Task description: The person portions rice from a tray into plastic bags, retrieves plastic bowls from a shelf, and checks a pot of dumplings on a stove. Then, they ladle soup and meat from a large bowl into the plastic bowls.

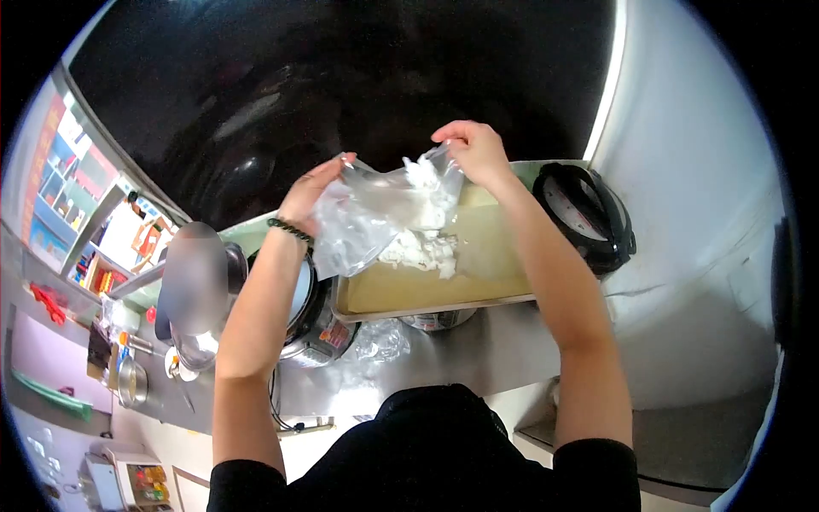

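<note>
A clear plastic bag (363, 218) hangs between my two hands above a metal tray (341, 309) of pale yellow liquid. My left hand (314, 192) grips the bag's left edge, with a dark beaded bracelet on the wrist. My right hand (478, 152) pinches the bag's upper right edge. White clumps (423, 175) cling inside the bag on its right side. More of the white lumpy stuff (420, 252) lies in the tray just under the bag.
Right of the tray stands a black appliance lid (584, 213). A round cooker (320, 333) and crumpled clear plastic (380, 341) are on the steel counter (503, 350). Farther left are a metal pot (132, 381) and a small white dish (181, 364).
</note>
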`<state>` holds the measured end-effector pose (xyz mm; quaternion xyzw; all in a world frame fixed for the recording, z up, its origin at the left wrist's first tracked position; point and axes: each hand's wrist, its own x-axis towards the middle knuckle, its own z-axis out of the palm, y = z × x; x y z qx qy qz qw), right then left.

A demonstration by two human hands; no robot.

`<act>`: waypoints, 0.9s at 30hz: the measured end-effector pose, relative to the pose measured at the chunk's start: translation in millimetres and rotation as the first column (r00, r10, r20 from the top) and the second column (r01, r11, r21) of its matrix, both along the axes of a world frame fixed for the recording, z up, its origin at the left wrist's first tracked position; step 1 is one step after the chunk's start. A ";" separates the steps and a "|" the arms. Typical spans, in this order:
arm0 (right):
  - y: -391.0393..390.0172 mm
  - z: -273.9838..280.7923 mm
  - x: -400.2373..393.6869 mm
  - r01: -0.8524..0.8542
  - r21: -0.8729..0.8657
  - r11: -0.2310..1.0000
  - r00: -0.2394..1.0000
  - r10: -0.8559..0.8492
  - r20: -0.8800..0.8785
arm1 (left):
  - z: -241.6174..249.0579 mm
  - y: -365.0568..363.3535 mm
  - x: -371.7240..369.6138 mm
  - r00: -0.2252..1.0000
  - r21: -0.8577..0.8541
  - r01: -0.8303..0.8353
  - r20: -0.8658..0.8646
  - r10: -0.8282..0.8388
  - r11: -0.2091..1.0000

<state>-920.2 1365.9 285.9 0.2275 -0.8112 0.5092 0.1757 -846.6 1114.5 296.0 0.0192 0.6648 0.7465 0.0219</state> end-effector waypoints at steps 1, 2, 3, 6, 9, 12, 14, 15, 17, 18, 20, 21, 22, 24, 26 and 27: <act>-0.4 -6.7 -10.6 0.122 0.145 0.982 0.983 -0.100 -0.155 | -13.6 -3.2 -6.2 0.997 0.133 0.004 0.071 -0.013 0.991; 2.7 -9.8 -18.1 0.260 0.261 0.930 0.931 -0.171 -0.321 | -22.9 -9.6 -7.5 0.965 0.319 0.180 0.128 -0.230 0.931; 7.3 -12.6 -25.0 0.274 0.304 0.912 0.941 -0.189 -0.280 | -33.2 -7.0 -14.8 0.956 0.393 0.176 0.150 -0.251 0.903; 4.6 1.1 -8.2 0.423 0.366 0.829 0.863 -0.247 -0.440 | -31.6 14.1 -12.1 0.969 0.506 0.137 0.111 -0.222 0.852; 9.5 6.5 -3.4 0.523 0.391 0.758 0.823 -0.330 -0.462 | -40.2 21.4 -19.0 0.988 0.463 0.061 0.097 -0.119 0.884; 39.1 -8.5 -25.1 0.493 0.504 0.709 0.870 -0.379 -0.317 | -57.1 16.7 -32.6 0.971 0.416 0.012 0.214 -0.111 0.909; 62.8 17.0 -23.3 0.158 -0.107 0.982 0.957 -0.125 0.263 | -49.5 15.7 -33.5 0.968 0.447 0.138 0.128 -0.217 0.884; 75.5 28.5 -22.9 0.087 -0.303 0.949 0.973 -0.016 0.230 | -50.1 23.6 -29.8 0.972 0.356 0.125 0.142 -0.186 0.926; 96.5 53.1 -10.4 0.008 -0.454 0.891 0.988 0.064 0.144 | -40.7 42.3 -23.1 0.975 0.340 0.112 0.145 -0.170 0.934; 100.0 59.2 -0.9 0.005 -0.425 0.905 0.992 0.048 0.115 | -36.1 47.6 -20.9 0.981 0.318 0.089 0.133 -0.137 0.944; 95.1 41.7 15.8 0.067 -0.246 0.967 0.959 0.006 0.284 | -26.1 53.7 -24.7 0.966 0.338 0.197 0.091 -0.241 0.920; 87.3 26.9 19.7 0.082 -0.039 0.996 0.924 -0.061 0.378 | -19.8 59.4 -25.5 0.957 0.303 0.238 0.089 -0.276 0.923; 80.2 2.9 14.8 0.072 0.103 0.992 0.890 -0.110 0.441 | -12.0 66.2 -25.6 0.945 0.262 0.283 0.085 -0.314 0.922; 54.9 -40.2 9.7 0.261 0.359 0.896 0.804 -0.408 0.433 | -4.0 73.7 -24.1 0.917 0.210 0.362 0.095 -0.387 0.908; 45.7 -79.5 -15.1 0.072 0.112 0.991 0.723 -0.130 0.679 | 1.8 82.0 -17.4 0.948 0.091 0.284 0.119 -0.294 0.954; 36.9 -85.1 -17.5 0.112 -0.036 0.993 0.732 -0.058 0.679 | 1.8 83.3 -16.8 0.953 0.103 0.271 0.109 -0.282 0.957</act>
